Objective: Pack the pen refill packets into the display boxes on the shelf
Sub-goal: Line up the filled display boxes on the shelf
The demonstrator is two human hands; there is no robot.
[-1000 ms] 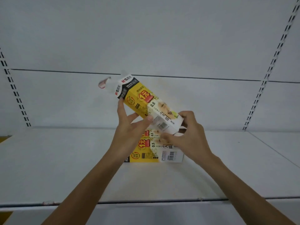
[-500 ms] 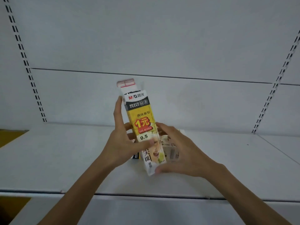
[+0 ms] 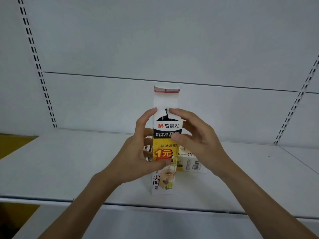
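We held one display box [image 3: 164, 145] upright over the white shelf [image 3: 69, 161], near its front edge; whether its lower end touched the shelf, we could not tell. The top flap [image 3: 166, 99] stood open and pointed up. The grip of our left hand [image 3: 133, 157] was closed around the left side of the box, with the thumb across the yellow front. The grip of our right hand [image 3: 198, 142] pinched the upper part, thumb on the black band and forefinger at the opening. A second box [image 3: 191, 163] lay on the shelf just behind, partly hidden.
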